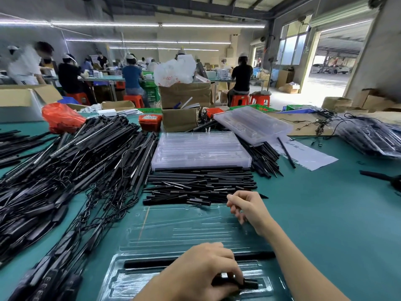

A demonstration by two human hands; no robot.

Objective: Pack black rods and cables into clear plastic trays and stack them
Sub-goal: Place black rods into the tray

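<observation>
Left hand (204,270) curls its grip around a short black piece (249,284) in the clear tray (134,276); right hand (249,210) reaches forward, pinching a thin rod (263,195).

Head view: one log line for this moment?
left hand: pressing black part into open clear tray | right hand: pinching thin rod at rod pile

The space is a factory hall with grey walls (32,38) and exposed roof beams (195,5). Fluorescent tube rows (152,25) run across the ceiling. Tall windows (293,46) and a wide doorway (334,68) admit daylight at right. Red stools (239,100) stand on the concrete floor (288,98).
</observation>
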